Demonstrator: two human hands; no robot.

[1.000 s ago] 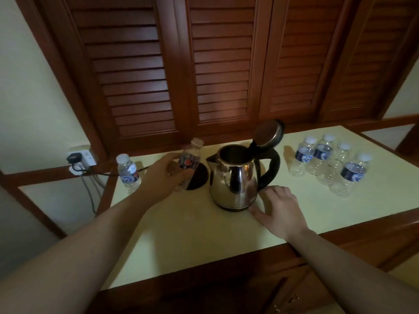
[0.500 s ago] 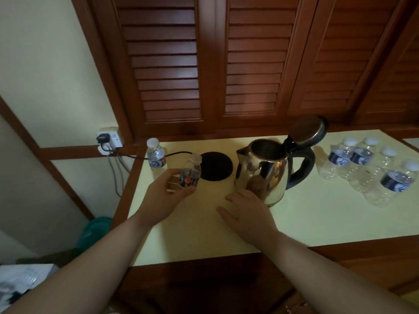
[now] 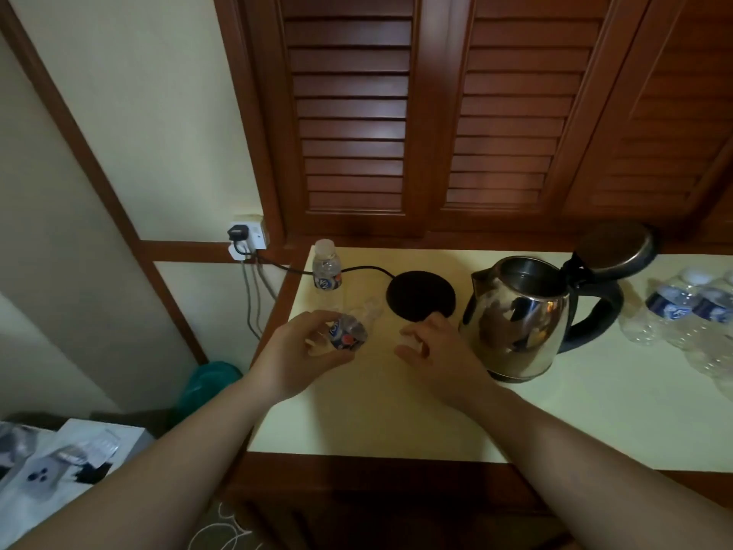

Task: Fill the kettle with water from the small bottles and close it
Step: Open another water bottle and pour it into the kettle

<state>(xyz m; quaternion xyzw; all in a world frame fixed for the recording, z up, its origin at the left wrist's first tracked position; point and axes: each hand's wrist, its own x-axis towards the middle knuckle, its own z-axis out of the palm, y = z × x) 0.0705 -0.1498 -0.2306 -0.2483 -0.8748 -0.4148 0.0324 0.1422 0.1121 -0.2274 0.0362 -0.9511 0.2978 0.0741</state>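
My left hand (image 3: 295, 353) grips a small water bottle (image 3: 351, 331), tilted with its cap end pointing to the right. My right hand (image 3: 432, 351) hovers just right of the bottle's cap, fingers loosely curled and holding nothing. The steel kettle (image 3: 519, 311) stands on the pale counter (image 3: 396, 422) to the right of my hands, off its black base (image 3: 420, 295). Its lid (image 3: 614, 248) is flipped up and open. Another small bottle (image 3: 327, 265) stands upright at the counter's back left corner. Several more bottles (image 3: 682, 311) cluster at the right edge.
A wall socket (image 3: 248, 236) with a black plug feeds a cord to the base. Dark louvred wooden doors (image 3: 436, 113) rise behind the counter. A teal object (image 3: 208, 385) sits on the floor to the left, and printed papers (image 3: 59, 462) lie at the lower left.
My left hand has brought the bottle nearer and tilted it sideways. My right hand left the kettle's side and moved left towards the bottle's cap. The view swung left.
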